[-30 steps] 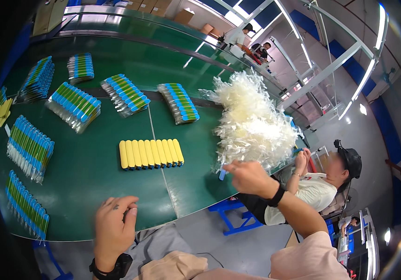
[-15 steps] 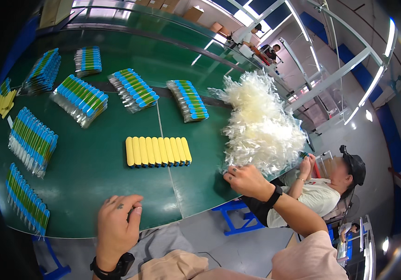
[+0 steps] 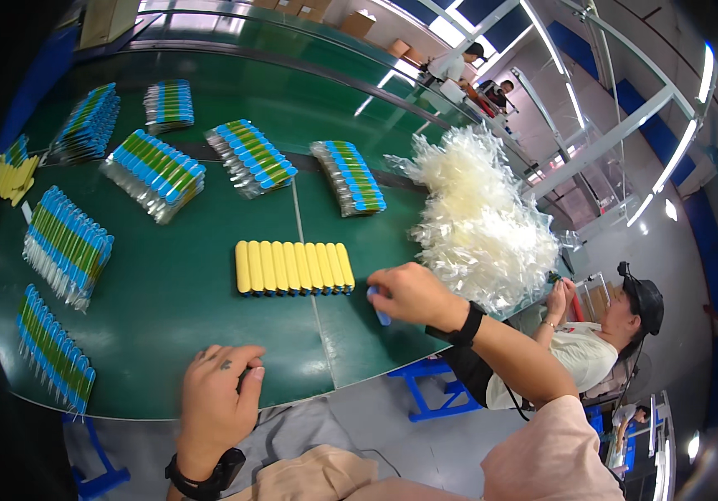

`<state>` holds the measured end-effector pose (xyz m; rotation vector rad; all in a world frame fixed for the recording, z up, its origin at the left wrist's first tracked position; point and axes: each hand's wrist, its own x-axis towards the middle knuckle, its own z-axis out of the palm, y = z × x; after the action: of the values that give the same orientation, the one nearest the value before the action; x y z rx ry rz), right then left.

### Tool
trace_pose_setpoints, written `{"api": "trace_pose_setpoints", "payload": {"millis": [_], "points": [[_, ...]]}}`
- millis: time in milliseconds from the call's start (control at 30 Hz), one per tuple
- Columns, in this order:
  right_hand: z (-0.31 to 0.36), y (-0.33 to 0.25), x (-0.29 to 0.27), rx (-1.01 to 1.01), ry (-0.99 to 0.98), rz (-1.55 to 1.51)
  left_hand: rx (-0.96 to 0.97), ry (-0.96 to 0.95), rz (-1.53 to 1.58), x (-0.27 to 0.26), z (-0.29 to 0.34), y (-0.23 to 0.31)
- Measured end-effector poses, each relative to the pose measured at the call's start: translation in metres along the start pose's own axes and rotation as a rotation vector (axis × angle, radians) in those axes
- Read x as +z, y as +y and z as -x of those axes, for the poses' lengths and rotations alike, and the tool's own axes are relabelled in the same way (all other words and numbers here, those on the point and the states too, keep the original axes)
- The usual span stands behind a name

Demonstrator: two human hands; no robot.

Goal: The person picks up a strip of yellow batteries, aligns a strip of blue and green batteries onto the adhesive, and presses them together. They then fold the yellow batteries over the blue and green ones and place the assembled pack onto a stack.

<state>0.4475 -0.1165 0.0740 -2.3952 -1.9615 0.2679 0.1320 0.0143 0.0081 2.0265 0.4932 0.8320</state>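
My right hand point(image 3: 409, 294) is closed on a small light-blue flat piece point(image 3: 381, 307), low over the green table, right of the yellow strips. Most of that piece is hidden by my fingers. My left hand point(image 3: 221, 392) hovers at the table's front edge, loosely curled, thumb apart from the fingers, with nothing visible in it. Between and beyond my hands lies a row of yellow round-ended strips point(image 3: 294, 267), side by side, with dark blue showing along their near ends. A large heap of clear plastic sleeves point(image 3: 484, 225) is piled right of the row.
Bundles of blue-and-green strips in clear sleeves point(image 3: 154, 173) lie about the left and far parts of the green table point(image 3: 167, 334). More yellow strips point(image 3: 12, 179) are at the far left. A co-worker point(image 3: 576, 342) sits close on the right, hands near the heap. A blue stool point(image 3: 434, 401) stands below.
My right hand has moved left from the near edge of the sleeve heap toward the yellow row; the light-blue piece now shows in it. My left hand has hardly moved. The view has shifted slightly.
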Motion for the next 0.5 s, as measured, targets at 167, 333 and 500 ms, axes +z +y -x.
{"api": "trace_pose_setpoints", "payload": {"millis": [167, 333, 500], "points": [[0.003, -0.023, -0.006, -0.121, 0.202, 0.158, -0.015, -0.009, 0.016, -0.001, 0.001, -0.001], [0.016, -0.087, 0.003, -0.357, 0.02, -0.044, 0.014, -0.012, -0.026, -0.002, -0.002, 0.002], [0.016, -0.085, 0.03, -0.255, -0.057, -0.02, 0.007, -0.031, -0.04, -0.001, -0.004, 0.001]]}}
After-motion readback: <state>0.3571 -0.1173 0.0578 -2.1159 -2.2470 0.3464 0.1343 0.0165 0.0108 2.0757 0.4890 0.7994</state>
